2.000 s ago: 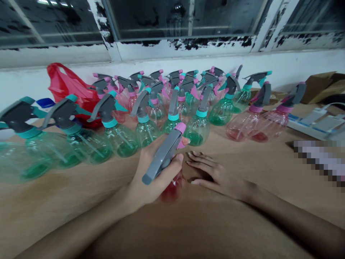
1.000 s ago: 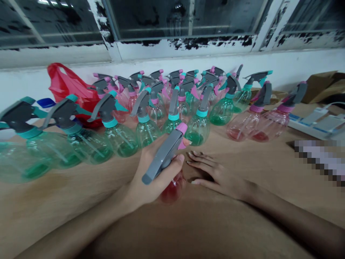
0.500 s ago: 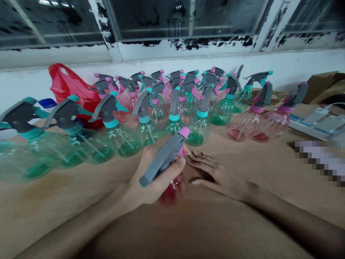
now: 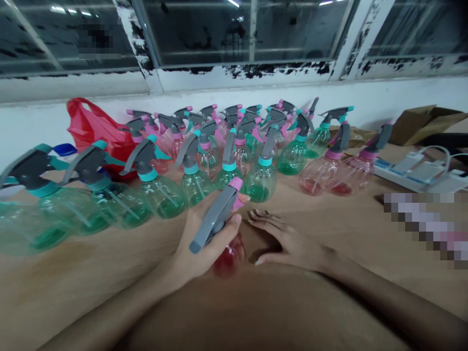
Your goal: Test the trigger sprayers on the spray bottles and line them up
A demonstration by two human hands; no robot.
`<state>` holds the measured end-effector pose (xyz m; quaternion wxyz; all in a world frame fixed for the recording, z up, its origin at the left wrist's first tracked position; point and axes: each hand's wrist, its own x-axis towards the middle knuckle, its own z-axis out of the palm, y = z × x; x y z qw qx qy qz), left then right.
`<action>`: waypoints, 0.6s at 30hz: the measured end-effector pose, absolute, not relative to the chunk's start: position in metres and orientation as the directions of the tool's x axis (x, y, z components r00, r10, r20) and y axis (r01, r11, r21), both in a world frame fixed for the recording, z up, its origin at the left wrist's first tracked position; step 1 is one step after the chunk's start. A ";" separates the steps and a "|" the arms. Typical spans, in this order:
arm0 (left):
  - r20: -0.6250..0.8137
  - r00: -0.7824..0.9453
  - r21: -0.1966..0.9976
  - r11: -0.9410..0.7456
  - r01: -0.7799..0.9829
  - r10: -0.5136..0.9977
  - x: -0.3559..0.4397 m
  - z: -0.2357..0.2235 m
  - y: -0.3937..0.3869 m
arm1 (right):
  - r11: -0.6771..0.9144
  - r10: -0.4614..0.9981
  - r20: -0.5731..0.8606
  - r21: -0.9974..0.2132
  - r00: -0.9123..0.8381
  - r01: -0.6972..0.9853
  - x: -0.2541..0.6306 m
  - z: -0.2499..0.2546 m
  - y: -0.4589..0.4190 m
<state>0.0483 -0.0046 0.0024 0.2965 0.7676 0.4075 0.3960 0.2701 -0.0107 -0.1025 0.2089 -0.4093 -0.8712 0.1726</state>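
My left hand (image 4: 204, 239) is closed around the neck of a pink spray bottle (image 4: 228, 258), just under its grey trigger head. The bottle stands near the table's front edge, its pink nozzle facing away to the right. The fingers on its far side are partly hidden. To the right, my right hand (image 4: 288, 239) rests on the wooden table (image 4: 351, 273), fingers stretched out, apart from the bottle. Just beyond my hands stand green spray bottles, the nearest a green bottle (image 4: 259, 185) with a turquoise collar.
Several more green and pink spray bottles fill the back of the table. Behind them lies a red plastic bag (image 4: 91, 126). On the right are a white power strip (image 4: 409, 170), a brown cardboard piece (image 4: 424, 124) and a blurred-out object (image 4: 424, 222). A white wall and windows close the back.
The view has tilted up and turned slightly right, so the bottles appear lower and farther left. My left hand keeps its grip on the pink bottle; my right hand stays on the table.
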 end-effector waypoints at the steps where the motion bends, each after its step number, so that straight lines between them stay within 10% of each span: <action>1: 0.368 0.376 0.770 -0.505 0.389 0.850 0.048 0.001 -0.004 | 0.588 0.797 0.215 -0.494 -0.565 0.641 0.270 -0.100 -0.012; 18: 0.406 0.456 0.804 -0.547 0.235 0.792 0.129 -0.009 0.008 | 0.433 0.901 0.307 -0.700 -0.308 0.568 0.274 -0.037 -0.051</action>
